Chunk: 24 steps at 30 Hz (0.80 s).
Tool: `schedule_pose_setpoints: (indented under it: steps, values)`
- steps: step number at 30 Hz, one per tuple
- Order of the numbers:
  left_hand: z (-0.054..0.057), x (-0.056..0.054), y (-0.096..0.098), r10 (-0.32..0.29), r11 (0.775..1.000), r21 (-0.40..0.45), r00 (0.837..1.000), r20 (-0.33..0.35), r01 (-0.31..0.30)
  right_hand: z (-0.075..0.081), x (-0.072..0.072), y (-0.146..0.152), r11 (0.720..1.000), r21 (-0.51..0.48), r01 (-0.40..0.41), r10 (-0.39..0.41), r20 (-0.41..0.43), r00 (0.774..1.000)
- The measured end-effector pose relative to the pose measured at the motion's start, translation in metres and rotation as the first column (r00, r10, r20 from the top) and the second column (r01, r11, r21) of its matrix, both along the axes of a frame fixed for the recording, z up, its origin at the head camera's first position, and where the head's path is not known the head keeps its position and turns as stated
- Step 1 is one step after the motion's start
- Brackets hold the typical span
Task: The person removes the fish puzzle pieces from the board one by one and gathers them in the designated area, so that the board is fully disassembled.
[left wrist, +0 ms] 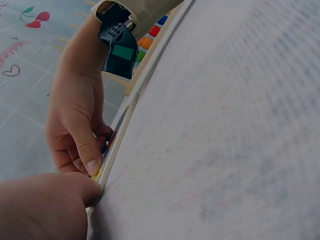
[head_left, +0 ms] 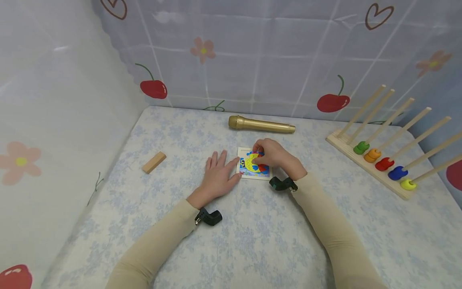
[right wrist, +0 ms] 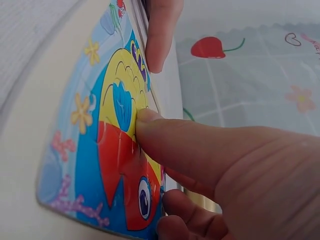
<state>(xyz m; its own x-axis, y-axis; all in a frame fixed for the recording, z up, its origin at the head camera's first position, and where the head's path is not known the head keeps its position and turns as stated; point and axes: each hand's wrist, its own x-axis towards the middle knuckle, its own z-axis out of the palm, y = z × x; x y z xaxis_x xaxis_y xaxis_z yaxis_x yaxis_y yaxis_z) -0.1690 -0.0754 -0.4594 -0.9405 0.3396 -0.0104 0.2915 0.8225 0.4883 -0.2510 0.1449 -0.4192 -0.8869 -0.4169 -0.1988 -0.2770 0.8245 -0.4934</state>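
A small fish jigsaw puzzle (head_left: pixel 249 165) in a pale wooden frame lies flat on the table. Its yellow and red fish (right wrist: pixel 117 145) shows up close in the right wrist view, with thin seams between pieces. My right hand (head_left: pixel 276 154) pinches at a puzzle piece near the fish's middle, thumb on the picture and the other fingers curled toward the far edge. That far part is hidden behind the hand. My left hand (head_left: pixel 218 178) rests palm down with fingers spread, its thumb and index tips touching the frame's left edge (left wrist: pixel 112 155).
Beyond the puzzle lies a gold microphone (head_left: pixel 261 124). A wooden block (head_left: pixel 154 162) is at the left. To the right stands a wooden peg rack (head_left: pixel 368 166) with upright rods and several coloured pieces. A printed curtain (head_left: pixel 252 60) hangs behind the table.
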Motion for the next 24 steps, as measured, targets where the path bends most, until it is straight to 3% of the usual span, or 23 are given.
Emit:
schedule_pose_setpoints:
  steps: [17,24]
  values:
    - [0.0012,0.0001,0.0005,0.002,1.0,-0.006,1.0,0.003,-0.002,0.0046,0.0058,-0.004,1.0,0.0,0.018,-0.018,-0.015,1.0]
    - [0.0012,-0.0001,0.0006,-0.001,1.0,-0.009,1.0,0.006,0.001,0.0041,0.0095,-0.0037,1.0,-0.005,0.006,-0.007,-0.065,0.998]
